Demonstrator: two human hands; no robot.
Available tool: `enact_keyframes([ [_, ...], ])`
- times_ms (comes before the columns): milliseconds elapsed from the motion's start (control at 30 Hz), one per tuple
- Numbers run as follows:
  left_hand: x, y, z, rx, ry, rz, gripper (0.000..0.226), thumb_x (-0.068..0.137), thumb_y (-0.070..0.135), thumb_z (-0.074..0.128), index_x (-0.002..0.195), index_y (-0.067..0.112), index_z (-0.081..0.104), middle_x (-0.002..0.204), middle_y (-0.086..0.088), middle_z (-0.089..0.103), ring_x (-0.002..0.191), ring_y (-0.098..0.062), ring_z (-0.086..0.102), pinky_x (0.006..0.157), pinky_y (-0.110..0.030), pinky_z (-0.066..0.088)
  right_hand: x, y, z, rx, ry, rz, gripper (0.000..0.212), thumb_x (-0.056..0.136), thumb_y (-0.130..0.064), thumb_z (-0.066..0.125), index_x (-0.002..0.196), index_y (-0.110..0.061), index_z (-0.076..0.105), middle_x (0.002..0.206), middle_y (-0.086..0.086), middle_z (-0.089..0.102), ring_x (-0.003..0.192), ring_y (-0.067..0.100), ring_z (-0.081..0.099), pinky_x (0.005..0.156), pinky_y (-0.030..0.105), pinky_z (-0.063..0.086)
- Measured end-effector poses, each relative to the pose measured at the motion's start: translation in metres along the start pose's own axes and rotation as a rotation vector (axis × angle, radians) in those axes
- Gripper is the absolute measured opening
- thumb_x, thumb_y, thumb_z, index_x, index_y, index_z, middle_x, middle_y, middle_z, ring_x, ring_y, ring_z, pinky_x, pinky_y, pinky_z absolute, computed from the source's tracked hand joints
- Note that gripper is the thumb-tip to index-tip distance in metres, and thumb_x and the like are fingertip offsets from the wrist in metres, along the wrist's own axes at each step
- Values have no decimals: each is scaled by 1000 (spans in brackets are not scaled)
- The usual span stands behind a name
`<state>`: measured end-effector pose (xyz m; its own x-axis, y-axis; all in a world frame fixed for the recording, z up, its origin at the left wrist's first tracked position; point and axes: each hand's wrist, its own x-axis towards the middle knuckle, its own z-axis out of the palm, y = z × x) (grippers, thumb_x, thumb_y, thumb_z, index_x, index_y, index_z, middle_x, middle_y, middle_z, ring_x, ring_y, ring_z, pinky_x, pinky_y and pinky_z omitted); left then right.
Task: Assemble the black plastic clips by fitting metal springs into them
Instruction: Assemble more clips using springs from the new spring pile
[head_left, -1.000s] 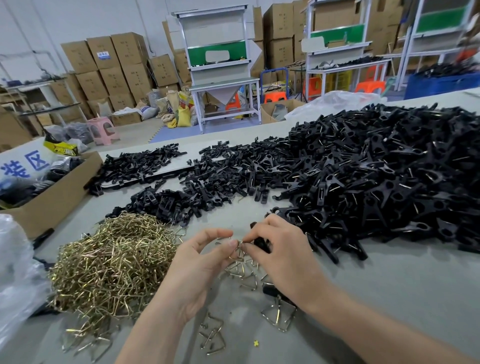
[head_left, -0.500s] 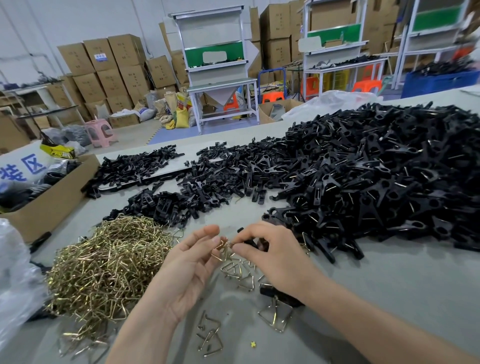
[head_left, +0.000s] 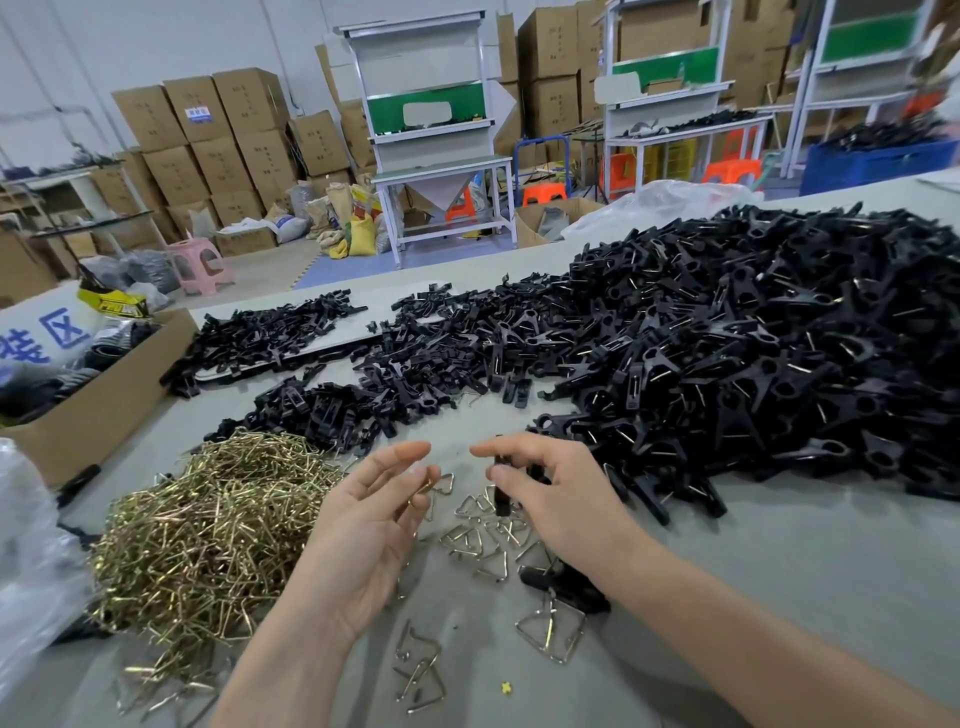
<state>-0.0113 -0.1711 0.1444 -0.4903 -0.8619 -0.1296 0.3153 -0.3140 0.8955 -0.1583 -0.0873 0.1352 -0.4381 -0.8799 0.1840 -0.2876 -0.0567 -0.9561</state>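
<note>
— Hands?
— Both over the near middle of the grey table (head_left: 779, 571), a little apart. On the left hand (head_left: 363, 535), palm up, fingers loosely curled, one brass-coloured spring (head_left: 430, 486) pinched at the tips. In the right hand (head_left: 556, 504), a black clip (head_left: 501, 491), upright, gripped between curled thumb and fingers.
— Around them?
— Some loose springs (head_left: 483, 540) scattered on the table between and just near of the hands. Tangled heap of springs (head_left: 208, 545) at near left. Huge heap of black clips (head_left: 753, 364) at far right, reaching the right hand. Smaller spread of black clip parts (head_left: 363, 400) just beyond the hands. Open cardboard box (head_left: 104, 410) at the far left edge.
</note>
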Motion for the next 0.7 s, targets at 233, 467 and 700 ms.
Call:
enact_keyframes([
  [233,-8,-9,12,199,-49,-87,25,86,-17,48,100,-4,65,84,-9,67,57,-9,48,42,-14,38,2,2,1,230,-62,147,26,81,-18,74,98,-29,57,75,-5,68,40,-3,48,41,10,33],
  [467,-8,-10,12,363,-14,-106,16,94,9,55,103,7,68,71,-6,64,35,-4,29,29,-11,21,1,2,0,299,-66,148,21,83,-15,72,100,-26,64,78,0,70,37,1,42,39,12,33],
  [700,-14,-19,25,276,-46,-110,14,92,15,57,82,9,63,59,1,44,35,-2,25,29,-12,20,-2,0,3,293,-135,128,9,90,-16,64,92,-20,72,63,-18,63,47,-5,50,45,6,36],
])
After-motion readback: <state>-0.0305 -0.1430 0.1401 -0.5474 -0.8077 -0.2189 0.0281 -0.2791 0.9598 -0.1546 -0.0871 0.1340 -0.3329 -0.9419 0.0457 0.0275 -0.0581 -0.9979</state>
